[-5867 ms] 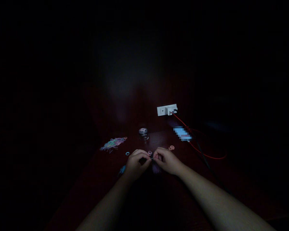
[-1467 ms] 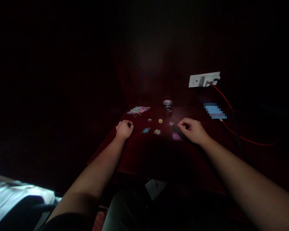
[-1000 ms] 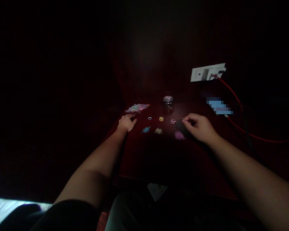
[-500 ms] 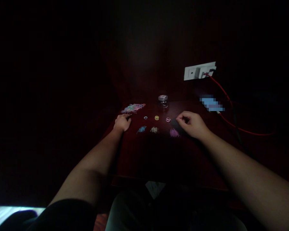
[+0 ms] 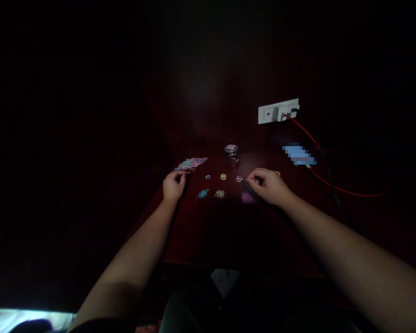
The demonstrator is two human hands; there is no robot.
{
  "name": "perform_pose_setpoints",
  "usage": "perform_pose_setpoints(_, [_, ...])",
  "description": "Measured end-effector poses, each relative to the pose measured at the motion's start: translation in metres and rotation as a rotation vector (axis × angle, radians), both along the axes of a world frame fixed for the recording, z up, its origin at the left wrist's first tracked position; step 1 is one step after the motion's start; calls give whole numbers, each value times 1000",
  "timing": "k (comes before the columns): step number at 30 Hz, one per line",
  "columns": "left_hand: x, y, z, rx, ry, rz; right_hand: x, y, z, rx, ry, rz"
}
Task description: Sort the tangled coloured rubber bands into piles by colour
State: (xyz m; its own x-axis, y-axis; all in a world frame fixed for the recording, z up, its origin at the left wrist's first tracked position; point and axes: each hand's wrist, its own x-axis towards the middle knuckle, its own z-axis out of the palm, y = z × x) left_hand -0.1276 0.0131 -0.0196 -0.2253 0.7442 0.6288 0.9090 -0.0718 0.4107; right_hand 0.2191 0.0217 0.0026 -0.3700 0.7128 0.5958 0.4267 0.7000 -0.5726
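Observation:
On a dark red table (image 5: 194, 236), a mixed heap of pastel bands (image 5: 191, 163) lies at the far left. My left hand (image 5: 174, 185) is at its near edge, thumb and fingers closed together; what they pinch is too small to make out. A blue ring (image 5: 208, 177), yellow rings (image 5: 223, 176) and pink rings (image 5: 239, 179) form a row. Nearer me are piles of blue (image 5: 203, 194), cream (image 5: 220, 194) and purple bands (image 5: 247, 197). My right hand (image 5: 267, 185) is closed just right of the pink rings, its fingertips together, any small thing between them hidden.
A clear lidded jar (image 5: 231, 151) stands behind the rings. At the right lie a blurred blue device (image 5: 299, 154) and a red cable (image 5: 346, 189) running to a white wall socket (image 5: 278, 112). A paper (image 5: 225, 280) shows below the table's front edge.
My left hand's fingers have drawn together at the heap's edge. My right hand has come closer to the pink rings. The whole view has shifted slightly.

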Motion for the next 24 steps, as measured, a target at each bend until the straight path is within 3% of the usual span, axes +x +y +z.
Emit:
perform_pose_setpoints(3, [35,-2,7,77,-67,-112,-1,0,0,6,-2,-6])
perform_pose_setpoints(7, [99,-2,25,207,-124,-366,-1,1,-1,-10,-2,2])
perform_pose_setpoints(11, [147,-6,35,280,-191,-444,-1,1,-3,-81,26,5])
perform_pose_setpoints(17, [156,-12,23,193,-172,-527,-4,2,-7,-172,85,64])
perform_pose_setpoints(24, [159,-13,17,121,-181,-666,-4,1,-7,-148,121,136])
